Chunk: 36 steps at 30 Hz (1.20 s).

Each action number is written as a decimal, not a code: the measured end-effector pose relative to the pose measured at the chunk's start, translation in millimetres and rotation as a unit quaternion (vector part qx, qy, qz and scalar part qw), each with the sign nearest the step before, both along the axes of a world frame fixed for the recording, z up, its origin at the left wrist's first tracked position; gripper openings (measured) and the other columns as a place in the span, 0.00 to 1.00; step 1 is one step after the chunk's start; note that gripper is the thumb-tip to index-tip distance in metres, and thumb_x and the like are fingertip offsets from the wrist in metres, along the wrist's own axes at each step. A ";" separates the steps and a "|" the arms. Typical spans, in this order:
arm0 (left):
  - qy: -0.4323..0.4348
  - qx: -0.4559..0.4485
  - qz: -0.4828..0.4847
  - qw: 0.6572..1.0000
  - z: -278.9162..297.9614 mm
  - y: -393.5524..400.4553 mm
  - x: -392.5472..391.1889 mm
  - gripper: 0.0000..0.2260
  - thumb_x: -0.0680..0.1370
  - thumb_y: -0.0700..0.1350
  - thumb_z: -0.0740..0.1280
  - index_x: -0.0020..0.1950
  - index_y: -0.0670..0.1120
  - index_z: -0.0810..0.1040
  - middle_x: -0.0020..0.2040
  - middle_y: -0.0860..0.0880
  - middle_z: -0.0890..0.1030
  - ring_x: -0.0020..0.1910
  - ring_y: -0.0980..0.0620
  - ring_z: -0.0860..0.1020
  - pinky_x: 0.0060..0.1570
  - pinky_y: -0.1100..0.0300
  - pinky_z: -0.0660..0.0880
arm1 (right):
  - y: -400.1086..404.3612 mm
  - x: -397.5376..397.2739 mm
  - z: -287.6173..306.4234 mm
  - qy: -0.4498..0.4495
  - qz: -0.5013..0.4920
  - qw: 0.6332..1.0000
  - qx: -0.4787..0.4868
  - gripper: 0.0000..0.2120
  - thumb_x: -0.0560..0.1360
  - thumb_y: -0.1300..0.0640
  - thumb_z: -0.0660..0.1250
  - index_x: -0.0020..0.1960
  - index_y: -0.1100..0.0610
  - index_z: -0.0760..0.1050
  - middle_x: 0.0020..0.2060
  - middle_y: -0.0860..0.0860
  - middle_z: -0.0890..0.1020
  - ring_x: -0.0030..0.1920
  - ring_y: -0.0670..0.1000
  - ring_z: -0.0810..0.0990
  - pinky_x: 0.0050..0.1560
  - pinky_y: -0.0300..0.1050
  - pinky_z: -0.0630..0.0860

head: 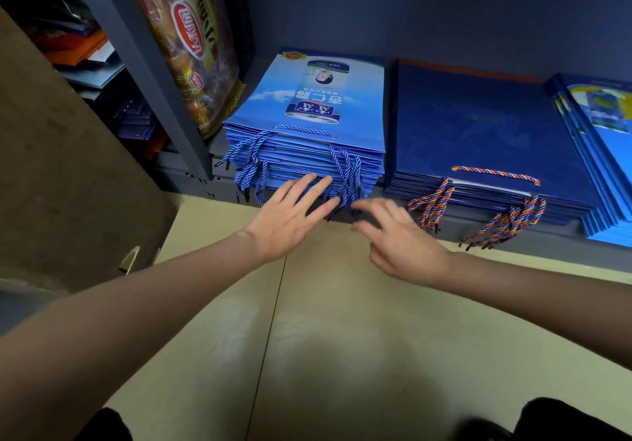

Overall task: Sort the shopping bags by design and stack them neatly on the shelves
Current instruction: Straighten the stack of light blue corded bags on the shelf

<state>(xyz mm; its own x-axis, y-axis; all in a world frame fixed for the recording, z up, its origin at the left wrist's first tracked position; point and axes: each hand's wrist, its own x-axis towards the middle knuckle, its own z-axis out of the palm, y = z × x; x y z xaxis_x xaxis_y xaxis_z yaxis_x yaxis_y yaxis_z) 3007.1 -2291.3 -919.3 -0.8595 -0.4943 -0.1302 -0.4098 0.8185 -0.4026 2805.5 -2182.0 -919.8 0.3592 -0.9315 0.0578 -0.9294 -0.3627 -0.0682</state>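
The stack of light blue bags lies flat at the left end of the shelf, openings and blue rope handles facing me, the loops hanging over the front edge. I judge these to be glossy paper bags: each one light and fairly stiff, but slick against its neighbours, so the pile would shear sideways if I pulled from the top alone. I would take it by the front edge, fingers under and thumbs on top, or square it by pressing both sides, and keep clear of the cords, which would snag and drag single bags out. My left hand is spread, fingertips touching the front of the stack among the handles; my right hand hangs just below the shelf edge with fingers loosely extended, holding nothing. Just beside sits the stack of dark blue bags with multicoloured cords, then a third pile at the right. A snack package leans against the shelf upright on the left.
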 end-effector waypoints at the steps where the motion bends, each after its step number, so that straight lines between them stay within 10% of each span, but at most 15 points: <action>1: 0.028 -0.004 -0.008 1.000 -3.4 3.2 -2.5 0.31 0.75 0.47 0.63 0.77 0.46 0.57 0.76 0.42 0.58 0.72 0.41 0.61 0.68 0.48 0.59 | -3.6 1.6 4.0 -0.017 -0.017 0.999 -0.023 0.18 0.65 0.61 0.60 0.55 0.61 0.74 0.62 0.62 0.71 0.60 0.62 0.68 0.53 0.58 0.74; 3: 0.041 -0.030 -0.038 0.998 -7.5 8.6 -9.2 0.27 0.73 0.45 0.61 0.73 0.42 0.65 0.73 0.42 0.65 0.70 0.44 0.66 0.67 0.50 0.61 | -8.6 3.7 4.2 -0.026 -0.047 0.997 -0.053 0.21 0.65 0.63 0.60 0.58 0.62 0.72 0.64 0.64 0.69 0.62 0.64 0.67 0.55 0.60 0.73; 7: -0.115 0.001 -0.058 0.992 -14.0 13.5 -19.0 0.25 0.80 0.41 0.51 0.76 0.37 0.49 0.76 0.36 0.41 0.76 0.41 0.40 0.73 0.50 0.42 | -13.3 12.6 -7.9 0.008 -0.031 0.999 0.020 0.25 0.62 0.66 0.68 0.59 0.65 0.70 0.64 0.70 0.68 0.59 0.70 0.73 0.54 0.63 0.76; 12: -0.100 0.050 -0.161 0.981 -15.5 0.9 26.0 0.21 0.73 0.45 0.67 0.66 0.47 0.73 0.73 0.44 0.64 0.73 0.45 0.62 0.72 0.50 0.55 | -3.7 17.1 1.3 0.083 0.124 0.989 0.021 0.12 0.62 0.59 0.69 0.44 0.60 0.77 0.55 0.61 0.79 0.40 0.59 0.80 0.37 0.46 0.79; 16: -0.022 0.022 -0.114 0.993 -5.9 -18.6 52.0 0.29 0.57 0.42 0.78 0.58 0.45 0.80 0.63 0.41 0.77 0.60 0.43 0.77 0.64 0.48 0.68 | -22.2 7.9 14.3 0.137 0.142 0.975 -0.098 0.16 0.70 0.58 0.53 0.46 0.61 0.78 0.56 0.60 0.79 0.52 0.60 0.78 0.52 0.52 0.71; 19: 0.001 -0.042 -0.080 0.996 6.4 -28.5 55.7 0.29 0.66 0.43 0.71 0.67 0.40 0.73 0.68 0.39 0.72 0.65 0.42 0.73 0.68 0.48 0.57 | -37.1 15.5 14.2 0.186 0.180 0.955 -0.145 0.18 0.73 0.61 0.50 0.54 0.60 0.77 0.64 0.60 0.75 0.64 0.59 0.74 0.67 0.55 0.60; 23: -0.170 -0.085 0.010 0.982 8.4 -36.9 66.8 0.27 0.82 0.45 0.49 0.77 0.40 0.40 0.78 0.42 0.46 0.77 0.44 0.48 0.71 0.44 0.36 | -54.0 31.2 8.4 0.347 0.144 0.921 -0.103 0.23 0.74 0.58 0.58 0.69 0.59 0.69 0.68 0.62 0.70 0.71 0.60 0.65 0.72 0.63 0.48; 26: -0.222 -0.094 0.015 0.970 10.6 -42.1 74.7 0.26 0.83 0.44 0.48 0.77 0.41 0.38 0.78 0.43 0.43 0.77 0.44 0.46 0.70 0.42 0.36 | -55.8 27.0 8.6 0.417 0.104 0.898 -0.098 0.19 0.73 0.60 0.56 0.62 0.58 0.76 0.59 0.59 0.78 0.65 0.59 0.72 0.71 0.62 0.54; 31: -0.200 -0.096 0.012 0.975 18.2 -51.1 90.3 0.24 0.82 0.44 0.47 0.77 0.43 0.43 0.78 0.45 0.47 0.76 0.44 0.48 0.71 0.43 0.37 | -49.5 18.3 16.5 0.322 0.145 0.926 -0.131 0.10 0.70 0.67 0.58 0.37 0.61 0.78 0.34 0.57 0.77 0.44 0.60 0.77 0.70 0.65 0.60; 36: -0.115 -0.082 -0.016 0.990 13.4 -48.0 94.1 0.26 0.78 0.44 0.55 0.77 0.46 0.56 0.74 0.43 0.62 0.73 0.46 0.62 0.72 0.46 0.48 | -80.7 44.5 35.6 0.192 0.150 0.936 -0.253 0.12 0.73 0.59 0.58 0.53 0.59 0.76 0.59 0.59 0.77 0.59 0.60 0.76 0.68 0.60 0.59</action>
